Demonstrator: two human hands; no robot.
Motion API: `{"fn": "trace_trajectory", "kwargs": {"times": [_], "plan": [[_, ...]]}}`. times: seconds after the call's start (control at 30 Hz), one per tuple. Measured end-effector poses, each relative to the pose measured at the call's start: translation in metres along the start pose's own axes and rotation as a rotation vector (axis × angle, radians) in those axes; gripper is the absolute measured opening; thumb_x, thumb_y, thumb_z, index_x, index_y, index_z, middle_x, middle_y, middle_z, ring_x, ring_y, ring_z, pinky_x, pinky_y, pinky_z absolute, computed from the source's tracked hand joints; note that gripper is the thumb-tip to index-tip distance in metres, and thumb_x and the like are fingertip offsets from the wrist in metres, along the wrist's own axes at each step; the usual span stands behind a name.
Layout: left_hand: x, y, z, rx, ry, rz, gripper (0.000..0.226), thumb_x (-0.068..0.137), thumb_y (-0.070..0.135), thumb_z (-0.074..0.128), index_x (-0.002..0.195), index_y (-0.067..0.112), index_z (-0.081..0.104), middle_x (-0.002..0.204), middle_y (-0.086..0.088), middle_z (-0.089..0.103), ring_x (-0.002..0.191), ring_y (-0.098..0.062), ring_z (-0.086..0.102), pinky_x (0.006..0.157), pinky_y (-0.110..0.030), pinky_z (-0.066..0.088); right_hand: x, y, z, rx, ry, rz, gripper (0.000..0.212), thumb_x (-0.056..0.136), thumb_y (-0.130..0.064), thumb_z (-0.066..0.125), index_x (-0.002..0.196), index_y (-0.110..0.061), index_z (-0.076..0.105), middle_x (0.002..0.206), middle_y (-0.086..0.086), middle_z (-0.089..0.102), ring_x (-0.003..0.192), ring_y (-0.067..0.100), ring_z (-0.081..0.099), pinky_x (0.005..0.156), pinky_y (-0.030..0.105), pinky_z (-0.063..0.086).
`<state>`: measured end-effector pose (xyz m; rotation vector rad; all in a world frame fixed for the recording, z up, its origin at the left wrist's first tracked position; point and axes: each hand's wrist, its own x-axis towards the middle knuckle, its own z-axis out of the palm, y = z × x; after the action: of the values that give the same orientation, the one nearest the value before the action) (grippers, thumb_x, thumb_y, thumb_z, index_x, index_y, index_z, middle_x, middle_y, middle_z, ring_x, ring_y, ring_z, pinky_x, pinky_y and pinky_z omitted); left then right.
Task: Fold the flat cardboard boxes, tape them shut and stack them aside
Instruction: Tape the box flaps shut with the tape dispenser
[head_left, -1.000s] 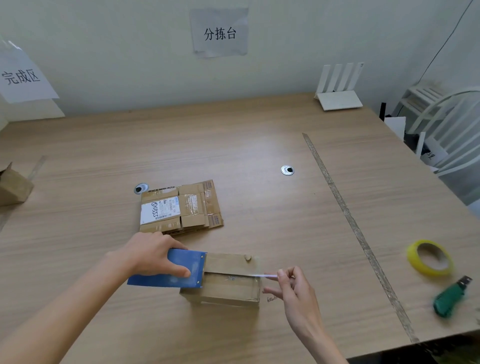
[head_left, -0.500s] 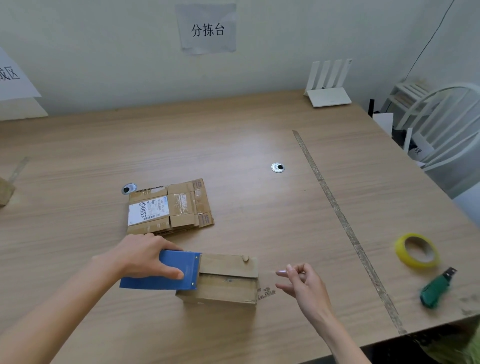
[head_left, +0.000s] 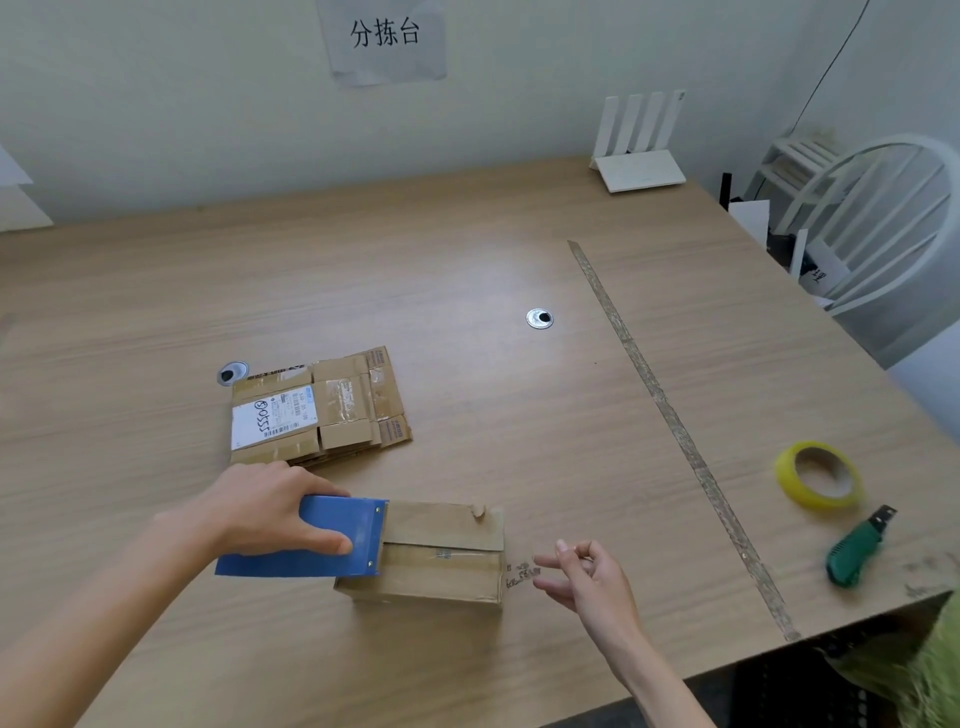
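Note:
A small folded cardboard box stands on the wooden table near its front edge. My left hand grips a blue tape dispenser, whose front end rests on the left part of the box's top. Just right of the box hovers my right hand, fingers loosely curled and apart from the cardboard, with nothing visible in them. Behind the box lies a stack of flat cardboard boxes with a white label on top.
A yellow tape roll and a green utility knife lie at the front right, beyond a worn strip that runs across the table. A white router stands at the back right. A white chair is beside the table's right edge.
My right hand let go of the tape end it pinched at the box's right side and drew slightly away to the right. The left hand and dispenser stayed on the box.

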<state>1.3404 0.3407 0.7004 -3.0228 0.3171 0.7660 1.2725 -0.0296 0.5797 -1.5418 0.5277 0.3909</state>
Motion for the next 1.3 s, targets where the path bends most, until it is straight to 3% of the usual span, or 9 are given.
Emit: {"fn": "trace_trajectory", "kwargs": {"times": [0.37,0.57,0.63,0.83,0.97,1.13,1.2,1.3], "plan": [[0.0,0.0,0.002,0.015,0.021,-0.005,0.091,0.055,0.104,0.032,0.135,0.062,0.046,0.092,0.024,0.063,0.087,0.001,0.057,0.072,-0.021,0.049,-0.005,0.022,0.011,0.013,0.002,0.075,0.03,0.103,-0.032,0.058,0.1,-0.002,0.056,0.097,0.0,0.08,0.083,0.026,0.078,0.084,0.039,0.062],[-0.001,0.0,0.002,0.007,0.013,-0.007,0.092,0.055,0.105,0.032,0.135,0.062,0.045,0.09,0.026,0.062,0.084,0.004,0.057,0.071,-0.02,0.049,-0.003,0.033,0.027,-0.078,0.033,0.146,0.034,0.097,-0.039,0.067,0.097,-0.005,0.067,0.086,-0.002,0.08,0.076,0.021,0.077,0.07,0.032,0.059],[-0.002,0.001,0.002,0.009,0.014,-0.005,0.091,0.055,0.104,0.032,0.135,0.063,0.045,0.09,0.025,0.062,0.083,0.003,0.057,0.068,-0.019,0.048,0.0,0.033,0.034,-0.106,0.022,0.195,0.036,0.094,-0.042,0.07,0.096,-0.006,0.07,0.085,-0.001,0.08,0.079,0.021,0.077,0.073,0.035,0.06],[-0.004,0.003,-0.001,0.014,0.01,-0.005,0.087,0.057,0.102,0.035,0.134,0.063,0.046,0.089,0.025,0.062,0.083,0.003,0.056,0.063,-0.018,0.042,0.005,0.02,0.042,0.266,-0.066,0.489,0.028,0.087,-0.023,0.08,0.099,0.001,0.073,0.093,0.011,0.08,0.075,0.022,0.073,0.06,0.034,0.062],[-0.006,0.002,0.001,-0.001,0.02,-0.013,0.084,0.058,0.1,0.039,0.132,0.063,0.048,0.091,0.025,0.063,0.083,0.004,0.056,0.062,-0.017,0.042,0.008,0.01,0.043,0.314,-0.021,0.6,0.032,0.076,-0.016,0.089,0.098,0.002,0.074,0.086,0.012,0.08,0.073,0.022,0.073,0.051,0.032,0.06],[-0.007,0.0,0.0,-0.009,0.014,-0.013,0.085,0.057,0.1,0.039,0.133,0.063,0.047,0.093,0.024,0.065,0.086,0.002,0.058,0.07,-0.019,0.048,0.007,0.008,0.047,0.263,0.073,0.535,0.043,0.074,-0.006,0.09,0.109,-0.004,0.064,0.095,0.019,0.075,0.08,0.028,0.072,0.055,0.035,0.06],[-0.007,0.001,-0.001,0.007,0.024,-0.004,0.085,0.058,0.1,0.038,0.133,0.063,0.047,0.09,0.026,0.063,0.082,0.003,0.056,0.065,-0.018,0.044,0.002,0.007,0.046,0.187,0.147,0.44,0.038,0.077,-0.008,0.089,0.106,-0.007,0.064,0.104,0.018,0.073,0.086,0.029,0.07,0.066,0.04,0.061],[-0.008,0.006,-0.001,0.037,0.042,0.019,0.085,0.058,0.099,0.036,0.134,0.063,0.046,0.084,0.029,0.058,0.075,0.006,0.051,0.058,-0.016,0.035,-0.012,-0.003,0.052,-0.218,0.456,-0.029,0.017,0.092,-0.019,0.073,0.1,-0.026,0.059,0.106,-0.005,0.068,0.097,0.02,0.069,0.084,0.038,0.056]]}}
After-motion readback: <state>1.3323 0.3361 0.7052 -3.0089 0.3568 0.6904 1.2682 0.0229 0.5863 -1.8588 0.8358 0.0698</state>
